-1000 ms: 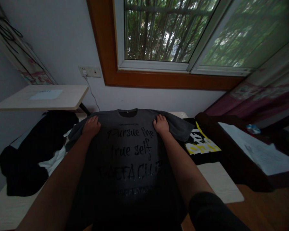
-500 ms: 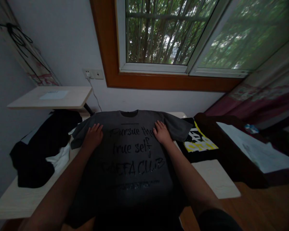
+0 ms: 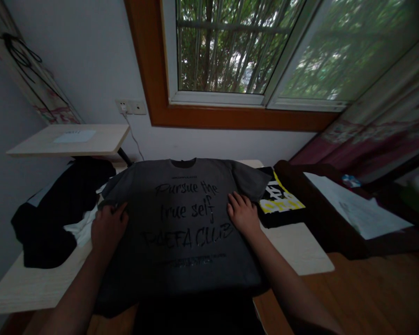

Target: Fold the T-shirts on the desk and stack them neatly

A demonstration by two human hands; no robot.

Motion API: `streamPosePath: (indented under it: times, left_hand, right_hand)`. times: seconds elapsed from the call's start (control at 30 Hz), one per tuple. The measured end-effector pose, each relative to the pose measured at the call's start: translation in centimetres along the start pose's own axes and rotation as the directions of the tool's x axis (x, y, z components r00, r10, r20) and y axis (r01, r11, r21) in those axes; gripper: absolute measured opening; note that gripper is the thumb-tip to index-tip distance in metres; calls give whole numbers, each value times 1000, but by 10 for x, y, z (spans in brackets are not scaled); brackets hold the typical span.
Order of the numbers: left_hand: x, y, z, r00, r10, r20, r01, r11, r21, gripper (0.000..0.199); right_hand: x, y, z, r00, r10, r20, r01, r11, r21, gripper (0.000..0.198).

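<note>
A dark grey short-sleeved T-shirt (image 3: 186,218) lies spread front up on the table, collar away from me, with black lettering across its chest. My left hand (image 3: 109,228) rests at its left edge, just below the left sleeve. The index finger there reaches out over the cloth, while the other fingertips are partly hidden. On the right side of the shirt, my right hand (image 3: 243,214) lies palm down below the right sleeve, fingers stretched out beside the lettering. The shirt's lower hem hangs in shadow near my body.
Black clothing (image 3: 59,214) and a white cloth (image 3: 84,225) are heaped on the table (image 3: 38,284) at left, under a raised shelf (image 3: 70,139). A black garment with yellow and white print (image 3: 281,195) lies at right. Beyond it, a white sheet (image 3: 356,207) covers a dark brown surface.
Both hands have slid down the shirt toward me, the left one also outward to the shirt's edge. The lower part of the shirt looks more spread. The view has shifted slightly.
</note>
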State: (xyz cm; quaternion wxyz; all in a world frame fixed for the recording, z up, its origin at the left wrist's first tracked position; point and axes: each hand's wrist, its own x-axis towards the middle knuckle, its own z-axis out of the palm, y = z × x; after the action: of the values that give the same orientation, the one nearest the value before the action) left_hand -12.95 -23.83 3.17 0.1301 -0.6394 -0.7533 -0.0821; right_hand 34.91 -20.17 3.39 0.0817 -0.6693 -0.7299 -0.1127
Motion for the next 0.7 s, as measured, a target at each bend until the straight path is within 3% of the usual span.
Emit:
streamPosePath:
  times: [0.1, 0.27, 0.4, 0.7]
  left_hand:
    - [-5, -11, 3, 1000, -10, 1, 10, 1000, 27, 50]
    - [-2, -24, 20, 989, 143, -32, -144, 989, -21, 55]
    - [1, -25, 24, 990, 138, 15, -138, 990, -24, 60]
    - [8, -13, 11, 988, 129, 84, -121, 988, -95, 59]
  right_hand:
    - [-9, 1, -3, 998, 55, -20, -56, 998, -19, 45]
    - [-15, 1, 0, 992, 94, -80, -96, 995, -19, 46]
    - [-15, 2, 9, 990, 100, -100, -103, 994, -24, 48]
    - [5, 11, 23, 994, 99, 56, -101, 994, 46, 58]
